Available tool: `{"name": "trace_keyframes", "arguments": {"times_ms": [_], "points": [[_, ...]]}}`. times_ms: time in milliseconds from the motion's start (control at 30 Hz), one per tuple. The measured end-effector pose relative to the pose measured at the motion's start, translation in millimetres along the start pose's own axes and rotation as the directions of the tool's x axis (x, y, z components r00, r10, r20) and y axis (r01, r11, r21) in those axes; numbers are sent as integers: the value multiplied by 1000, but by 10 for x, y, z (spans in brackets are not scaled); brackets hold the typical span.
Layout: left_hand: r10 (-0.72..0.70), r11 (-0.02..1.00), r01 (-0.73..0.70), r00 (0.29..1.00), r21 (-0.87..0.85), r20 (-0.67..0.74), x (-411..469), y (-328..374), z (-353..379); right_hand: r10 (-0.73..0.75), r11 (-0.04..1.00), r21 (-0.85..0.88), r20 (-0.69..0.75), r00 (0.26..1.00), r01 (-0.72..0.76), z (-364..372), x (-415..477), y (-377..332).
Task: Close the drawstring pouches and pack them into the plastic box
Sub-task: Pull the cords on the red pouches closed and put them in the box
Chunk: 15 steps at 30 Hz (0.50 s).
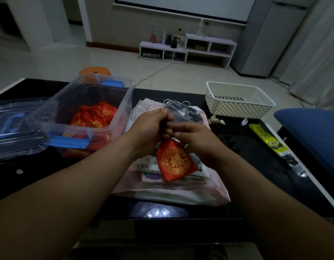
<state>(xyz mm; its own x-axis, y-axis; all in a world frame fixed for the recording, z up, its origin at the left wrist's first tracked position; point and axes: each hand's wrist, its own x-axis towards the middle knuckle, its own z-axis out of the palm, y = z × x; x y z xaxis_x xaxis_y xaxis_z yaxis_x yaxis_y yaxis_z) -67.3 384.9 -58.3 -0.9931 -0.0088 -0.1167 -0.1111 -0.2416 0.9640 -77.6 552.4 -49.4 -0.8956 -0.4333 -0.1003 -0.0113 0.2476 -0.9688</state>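
Note:
A red pouch with a gold emblem (174, 162) hangs between my hands above a pile of pale printed pouches (171, 188) on the black table. My left hand (150, 126) pinches its drawstring, held up to the left. My right hand (192, 136) grips the pouch's gathered neck. A grey patterned pouch (186, 113) lies behind my hands on the pile. The clear plastic box with blue latches (98, 102) stands at the left and holds several red pouches (94, 117).
The box's clear lid (14, 124) lies at the far left. A white perforated basket (237, 100) sits at the back right, with small shells (216, 121) and a yellow-green packet (267, 139) near it. A blue cushion (312, 128) borders the right edge.

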Motion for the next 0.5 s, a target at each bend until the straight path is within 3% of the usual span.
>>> {"name": "trace_keyframes", "arguments": {"times_ms": [200, 400, 500], "points": [[-33, 999, 33, 999, -25, 3, -30, 55, 26, -38, 976, -215, -28, 999, 31, 50, 99, 140], [-63, 994, 64, 998, -89, 17, -2, 23, -13, -53, 980, -195, -65, 996, 39, 56, 130, 212], [-55, 995, 44, 991, -87, -126, 18, -1, -6, -30, 997, -78, -120, 992, 21, 62, 114, 226]]}}
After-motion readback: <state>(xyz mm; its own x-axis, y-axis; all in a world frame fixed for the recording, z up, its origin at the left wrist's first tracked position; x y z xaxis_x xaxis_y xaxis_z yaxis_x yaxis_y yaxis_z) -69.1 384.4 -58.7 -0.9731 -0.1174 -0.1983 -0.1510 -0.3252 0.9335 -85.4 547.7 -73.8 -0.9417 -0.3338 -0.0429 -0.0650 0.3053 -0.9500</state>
